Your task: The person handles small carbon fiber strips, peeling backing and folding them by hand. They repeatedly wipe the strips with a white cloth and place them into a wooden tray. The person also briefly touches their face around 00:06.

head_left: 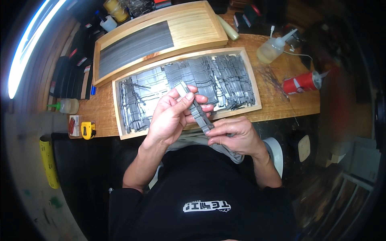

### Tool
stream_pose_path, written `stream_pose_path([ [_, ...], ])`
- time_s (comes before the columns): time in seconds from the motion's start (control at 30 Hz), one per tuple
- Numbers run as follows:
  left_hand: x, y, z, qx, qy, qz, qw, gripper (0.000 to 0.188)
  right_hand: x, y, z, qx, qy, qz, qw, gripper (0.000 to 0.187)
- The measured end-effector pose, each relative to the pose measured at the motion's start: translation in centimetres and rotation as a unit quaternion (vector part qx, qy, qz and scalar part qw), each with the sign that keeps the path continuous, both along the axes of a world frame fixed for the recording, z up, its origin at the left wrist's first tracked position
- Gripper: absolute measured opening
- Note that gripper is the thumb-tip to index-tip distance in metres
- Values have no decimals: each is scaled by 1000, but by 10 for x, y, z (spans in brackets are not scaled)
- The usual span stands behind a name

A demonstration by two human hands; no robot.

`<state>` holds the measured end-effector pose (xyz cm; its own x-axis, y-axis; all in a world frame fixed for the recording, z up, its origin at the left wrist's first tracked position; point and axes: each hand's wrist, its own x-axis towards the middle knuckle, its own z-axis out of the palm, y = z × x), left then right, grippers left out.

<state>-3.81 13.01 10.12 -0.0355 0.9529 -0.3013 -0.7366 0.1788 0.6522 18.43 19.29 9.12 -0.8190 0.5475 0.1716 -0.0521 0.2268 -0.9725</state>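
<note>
A short bundle of narrow grey metal-looking strips [199,114] is held slantwise over the front edge of a wooden tray [252,86]. My left hand [169,112] grips its upper part, thumb on top and fingers curled beneath. At the lower end, my right hand [239,134] pinches the bundle between thumb and fingertips. Rows of similar grey strips [189,72] fill the tray, lying flat in the middle and looser, more jumbled toward both sides. My left fingers hide part of the bundle.
Behind stands a second wooden tray [197,28], partly covered by dark grey strips [138,46]. A squeeze bottle [270,50] and a red can [299,83] stand on the right. On the left are a green-tipped bottle [68,106] and a yellow tape measure [87,130].
</note>
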Motion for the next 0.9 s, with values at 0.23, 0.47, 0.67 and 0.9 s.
stream_pose_path([
  [0.23,-1,0,-5,-4,-2,22,1000,23,-4,0,0,129,-5,-54,990,22],
  [0.47,-3,2,-7,-12,23,114,993,22,-1,-11,13,10,-14,-83,996,11],
  [0.67,-14,3,-11,14,10,166,986,14,7,-28,10,-263,97,-155,947,10],
  [0.9,0,-10,-8,54,-9,75,996,19,-1,-20,0,-461,88,-135,873,8],
])
